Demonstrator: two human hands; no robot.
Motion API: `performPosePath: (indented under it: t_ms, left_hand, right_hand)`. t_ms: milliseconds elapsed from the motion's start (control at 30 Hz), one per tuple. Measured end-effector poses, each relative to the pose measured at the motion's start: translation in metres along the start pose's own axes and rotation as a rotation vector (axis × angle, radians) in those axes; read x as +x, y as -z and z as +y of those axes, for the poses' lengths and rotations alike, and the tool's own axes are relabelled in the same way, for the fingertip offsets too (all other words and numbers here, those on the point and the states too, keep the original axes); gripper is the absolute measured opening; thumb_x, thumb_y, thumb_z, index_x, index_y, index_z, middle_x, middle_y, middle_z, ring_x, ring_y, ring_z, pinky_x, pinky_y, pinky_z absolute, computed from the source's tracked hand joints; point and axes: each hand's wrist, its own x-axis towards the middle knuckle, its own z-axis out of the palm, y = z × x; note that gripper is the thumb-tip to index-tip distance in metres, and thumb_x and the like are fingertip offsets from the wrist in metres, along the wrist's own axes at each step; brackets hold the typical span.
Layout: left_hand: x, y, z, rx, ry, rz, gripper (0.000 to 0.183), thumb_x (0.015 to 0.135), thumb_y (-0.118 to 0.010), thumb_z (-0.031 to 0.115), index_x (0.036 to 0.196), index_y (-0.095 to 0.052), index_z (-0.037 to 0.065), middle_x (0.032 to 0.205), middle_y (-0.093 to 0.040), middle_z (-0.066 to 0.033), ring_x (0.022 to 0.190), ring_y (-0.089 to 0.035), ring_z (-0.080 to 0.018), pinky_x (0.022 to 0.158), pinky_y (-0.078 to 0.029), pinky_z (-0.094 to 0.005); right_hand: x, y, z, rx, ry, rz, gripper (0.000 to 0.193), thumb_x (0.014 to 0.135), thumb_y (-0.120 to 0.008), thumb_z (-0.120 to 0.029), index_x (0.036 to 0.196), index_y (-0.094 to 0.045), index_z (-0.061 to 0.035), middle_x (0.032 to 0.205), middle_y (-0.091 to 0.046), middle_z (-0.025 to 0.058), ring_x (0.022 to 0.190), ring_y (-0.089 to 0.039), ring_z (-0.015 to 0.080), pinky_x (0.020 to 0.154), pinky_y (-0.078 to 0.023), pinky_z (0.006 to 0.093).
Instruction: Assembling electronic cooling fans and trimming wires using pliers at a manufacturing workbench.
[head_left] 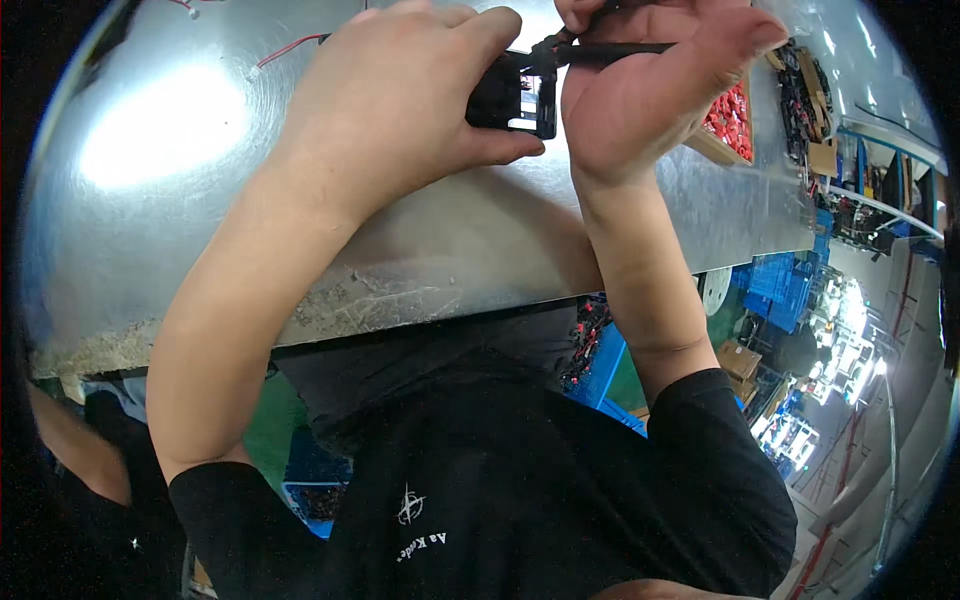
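Note:
My left hand (400,90) is closed around a small black boxy housing (496,95), with the thumb along its near side. A black frame with pale, shiny patches shows at the housing's right end. My right hand (645,95) is turned palm up just to the right, its thumb stretched out. A dark bar-shaped piece (615,52) lies across that palm and meets the housing; whether the two are joined I cannot tell. The right fingers curl at the top edge and are partly cut off there. A red and black wire (290,50) shows beyond my left wrist.
The metal table (450,250) has a worn near edge. A carton tray (715,150) of small red parts stands to the right, with dark parts (800,95) past it. Blue crates (780,290) are off the right side. Another person's arm (80,440) shows at lower left.

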Motion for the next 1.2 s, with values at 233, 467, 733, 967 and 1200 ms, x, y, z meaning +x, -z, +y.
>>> performPosePath:
  t_ms: [233,467,733,967,1200]
  left_hand:
    - [0.001,-0.003,-0.001,0.019,0.022,0.037,0.058,0.070,-0.088,0.046,0.107,-0.064,0.009,0.099,-0.069,-0.0126,0.096,-0.067,-0.0370,0.085,-0.056,-0.0476]
    - [0.004,0.027,0.005,-0.063,-0.014,-0.111,0.048,0.080,-0.081,0.047,0.095,-0.063,0.005,0.090,-0.070,-0.0138,0.093,-0.068,-0.0356,0.084,-0.054,-0.0470]
    - [0.005,0.027,0.003,-0.083,0.005,-0.148,0.048,0.080,-0.081,0.045,0.098,-0.063,0.004,0.091,-0.069,-0.0142,0.093,-0.068,-0.0360,0.084,-0.054,-0.0469]
    - [0.007,0.026,0.004,-0.118,-0.002,-0.132,0.047,0.080,-0.081,0.044,0.097,-0.062,0.004,0.091,-0.069,-0.0151,0.094,-0.068,-0.0367,0.084,-0.054,-0.0475]
    - [0.004,0.023,0.003,-0.134,-0.006,-0.097,0.047,0.080,-0.081,0.043,0.098,-0.062,0.004,0.091,-0.069,-0.0151,0.094,-0.067,-0.0372,0.084,-0.054,-0.0474]
  right_hand:
    - [0.002,-0.006,0.007,-0.048,0.007,-0.111,0.082,0.099,-0.043,-0.077,0.134,-0.047,-0.0033,0.093,-0.053,0.0050,0.074,-0.050,0.0123,0.069,-0.043,0.0254]
    - [-0.010,-0.016,-0.007,-0.762,0.156,0.115,0.079,0.101,-0.042,-0.075,0.134,-0.048,-0.0023,0.098,-0.055,0.0083,0.074,-0.051,0.0151,0.070,-0.044,0.0294]
    - [-0.008,-0.005,-0.010,0.309,-0.150,0.049,0.086,0.098,-0.042,-0.079,0.134,-0.045,-0.0011,0.095,-0.053,0.0096,0.075,-0.051,0.0163,0.071,-0.044,0.0300]
    - [-0.004,-0.013,-0.004,0.410,-0.070,-0.065,0.090,0.096,-0.042,-0.082,0.136,-0.043,-0.0006,0.096,-0.051,0.0089,0.075,-0.050,0.0152,0.072,-0.044,0.0295]
    - [-0.007,-0.016,-0.002,0.386,-0.102,-0.046,0.091,0.095,-0.045,-0.082,0.135,-0.043,-0.0007,0.094,-0.052,0.0080,0.075,-0.051,0.0142,0.072,-0.044,0.0280]
